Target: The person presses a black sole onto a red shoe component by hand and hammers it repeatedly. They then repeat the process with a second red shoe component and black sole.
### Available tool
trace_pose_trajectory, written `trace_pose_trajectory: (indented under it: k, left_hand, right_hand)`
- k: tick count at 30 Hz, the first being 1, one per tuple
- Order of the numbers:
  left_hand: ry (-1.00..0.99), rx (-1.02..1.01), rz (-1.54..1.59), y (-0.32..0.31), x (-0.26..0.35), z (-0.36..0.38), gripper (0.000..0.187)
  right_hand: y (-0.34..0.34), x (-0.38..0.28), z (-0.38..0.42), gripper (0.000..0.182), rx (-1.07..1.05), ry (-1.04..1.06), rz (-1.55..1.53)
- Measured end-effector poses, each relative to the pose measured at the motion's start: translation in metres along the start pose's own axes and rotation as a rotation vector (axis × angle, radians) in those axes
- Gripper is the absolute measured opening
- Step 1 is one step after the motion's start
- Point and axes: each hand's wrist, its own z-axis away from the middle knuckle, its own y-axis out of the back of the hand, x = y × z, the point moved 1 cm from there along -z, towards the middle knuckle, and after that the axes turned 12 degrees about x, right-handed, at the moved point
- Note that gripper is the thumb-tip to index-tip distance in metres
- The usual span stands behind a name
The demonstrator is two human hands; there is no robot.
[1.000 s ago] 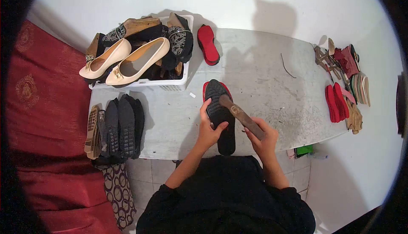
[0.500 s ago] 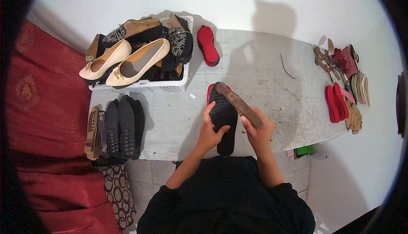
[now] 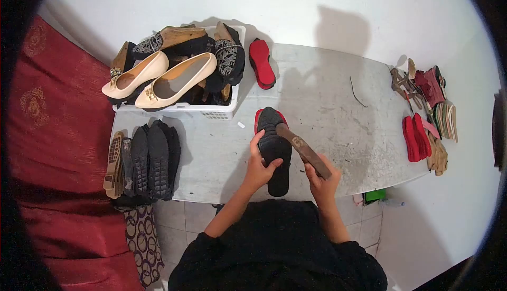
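A black sole (image 3: 273,151) lies near the table's front edge, its toe pointing away from me, with a red piece (image 3: 259,116) showing around the toe. My left hand (image 3: 260,167) holds the sole along its left side, thumb pressed on top. In my right hand (image 3: 323,177) is the end of a brown wooden tool (image 3: 305,151), held at a slant. The tool's far tip rests on or just over the sole's upper right part; contact cannot be made out.
A white basket (image 3: 217,112) of shoes and shoe lasts stands at the back left, cream shoes (image 3: 177,80) on top. Black soles (image 3: 158,159) stand front left. A red sole (image 3: 262,64) lies at the back. Red pieces (image 3: 416,138) and straps lie at the right.
The wooden tool's far tip has moved down from the sole's toe toward its middle, uncovering the toe. My right hand has shifted slightly toward me. The camera view has shifted a little.
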Motion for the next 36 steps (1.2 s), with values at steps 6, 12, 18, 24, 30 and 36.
trace_pose_trajectory:
  k: [6,12,18,24,30,36]
  left_hand:
    - [0.025,-0.001,-0.047,0.002,-0.007,0.001,0.083]
    - [0.005,0.003,-0.048,0.004,-0.007,0.0,0.083]
    - [0.025,0.063,0.007,0.009,-0.013,0.0,0.082]
    - [-0.066,0.027,-0.101,0.01,-0.014,0.001,0.081]
    - [-0.007,0.027,-0.173,0.008,-0.014,0.001,0.081]
    - [-0.033,0.026,-0.136,0.007,-0.015,0.002,0.08]
  right_hand:
    - [-0.001,-0.002,0.003,0.024,0.015,-0.068,0.008]
    - [-0.001,-0.001,0.005,0.025,-0.018,-0.134,0.041]
    - [-0.002,0.009,0.022,0.028,-0.017,-0.072,0.073]
    - [0.0,0.003,0.029,0.021,-0.042,-0.074,-0.037]
    - [-0.004,0.001,0.029,0.023,-0.098,0.017,0.008]
    - [-0.006,0.001,0.028,0.025,-0.159,-0.035,0.039]
